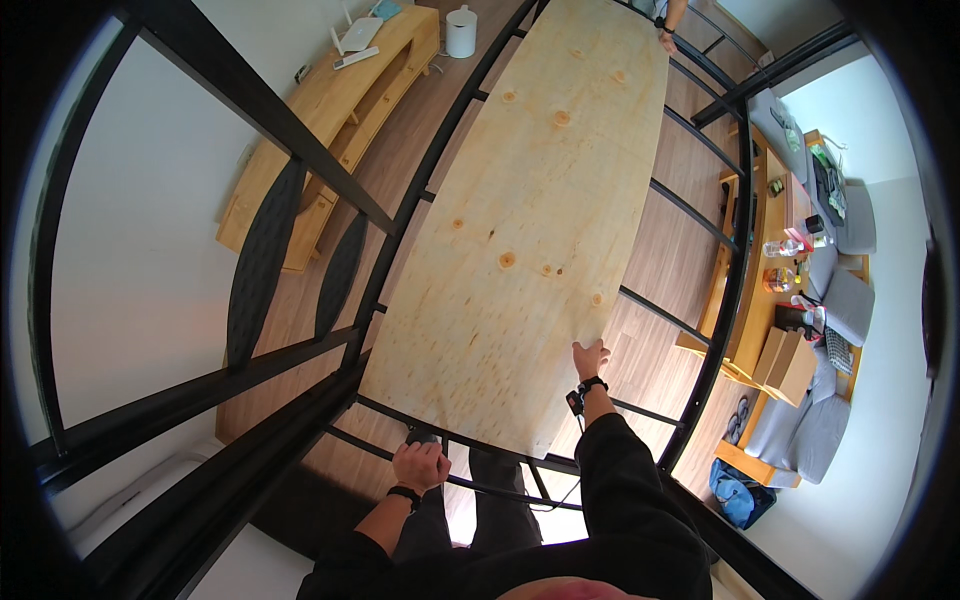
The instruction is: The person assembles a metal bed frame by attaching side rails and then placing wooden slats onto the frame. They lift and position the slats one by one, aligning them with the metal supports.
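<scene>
Up on the black metal bed frame (640,300), seen from the head view, a big pale knotty plywood sheet (530,230) lies across the crossbars. Its long axis runs straight away from the person, near end by their hands, far end pointing toward the top of the picture, where another person's hand (667,42) touches the far corner. My right hand (590,357) is flat against the sheet's near right edge, fingers spread, pressing more than gripping. My left hand (420,465) is a closed grip around the near rail, just under the sheet's corner. Wooden floor (690,215) shows between the bars below.

What could go wrong, I'd guess: the sheet sits slightly skewed on the bars, so a shove from one end could slide a corner off a crossbar and tip it through the gap.
</scene>
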Demonstrator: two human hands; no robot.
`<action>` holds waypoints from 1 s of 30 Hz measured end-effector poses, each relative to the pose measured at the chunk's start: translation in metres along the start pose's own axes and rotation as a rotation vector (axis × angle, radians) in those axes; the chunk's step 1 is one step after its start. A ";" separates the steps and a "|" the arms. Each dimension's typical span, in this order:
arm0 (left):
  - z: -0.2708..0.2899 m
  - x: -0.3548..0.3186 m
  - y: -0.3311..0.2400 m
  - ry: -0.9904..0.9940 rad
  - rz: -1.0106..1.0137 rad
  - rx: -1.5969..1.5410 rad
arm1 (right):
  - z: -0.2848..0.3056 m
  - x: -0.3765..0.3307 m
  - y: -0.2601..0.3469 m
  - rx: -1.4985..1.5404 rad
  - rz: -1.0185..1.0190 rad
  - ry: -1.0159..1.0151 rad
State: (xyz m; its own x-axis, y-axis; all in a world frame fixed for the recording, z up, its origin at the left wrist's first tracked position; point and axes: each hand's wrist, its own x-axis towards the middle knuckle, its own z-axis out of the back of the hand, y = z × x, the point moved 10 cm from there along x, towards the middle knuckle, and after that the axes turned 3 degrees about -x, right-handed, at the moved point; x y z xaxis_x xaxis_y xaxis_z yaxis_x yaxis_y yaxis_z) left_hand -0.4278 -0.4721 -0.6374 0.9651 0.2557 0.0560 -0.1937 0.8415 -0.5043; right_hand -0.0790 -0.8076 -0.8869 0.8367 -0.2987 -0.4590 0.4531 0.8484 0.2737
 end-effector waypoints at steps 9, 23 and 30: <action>-0.003 -0.002 0.002 0.020 0.009 0.011 | -0.002 0.002 -0.001 0.014 -0.002 0.012; -0.010 -0.008 0.005 0.042 0.021 0.045 | -0.004 0.003 -0.006 0.008 -0.008 -0.013; -0.009 -0.003 0.002 0.076 0.010 0.045 | -0.029 0.030 -0.033 0.032 0.098 -0.039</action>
State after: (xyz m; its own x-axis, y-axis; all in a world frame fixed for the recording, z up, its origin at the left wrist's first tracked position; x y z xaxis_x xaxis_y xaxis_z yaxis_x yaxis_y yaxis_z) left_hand -0.4292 -0.4750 -0.6460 0.9734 0.2288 -0.0158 -0.2097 0.8601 -0.4650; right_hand -0.0784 -0.8318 -0.9345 0.8887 -0.2320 -0.3955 0.3771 0.8604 0.3427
